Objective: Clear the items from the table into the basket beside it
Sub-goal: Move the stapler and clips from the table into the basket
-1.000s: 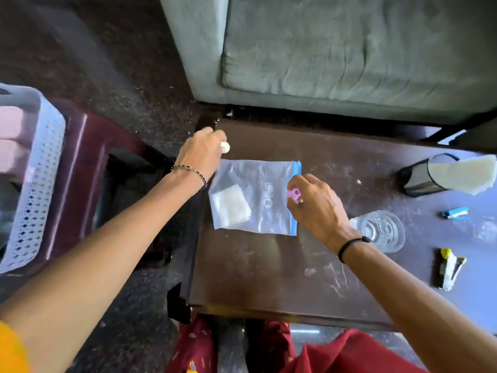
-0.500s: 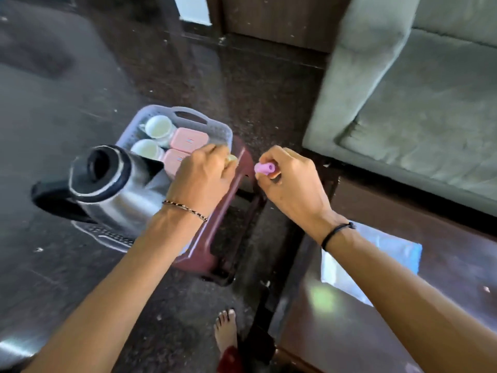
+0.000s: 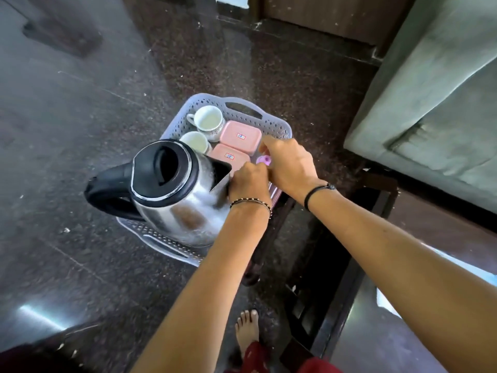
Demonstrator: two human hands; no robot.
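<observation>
A lavender perforated basket [image 3: 271,124] stands on a maroon stool [image 3: 254,275] left of the table [image 3: 390,343]. It holds a steel kettle [image 3: 174,192], two white cups [image 3: 208,121] and two pink boxes [image 3: 240,135]. My right hand [image 3: 291,168] is over the basket's right side and pinches a small pink piece [image 3: 263,159]. My left hand [image 3: 248,183] is curled beside it, next to the kettle's spout. The small white piece it carried is hidden inside the fingers.
A clear zip bag [image 3: 478,273] lies on the dark table at the lower right. A grey-green sofa [image 3: 443,103] fills the right side. My bare foot [image 3: 247,327] stands on the dark stone floor between stool and table.
Both hands left the table with their small pieces and moved left over the basket. In the last half second they dropped lower, into the gap beside the pink boxes.
</observation>
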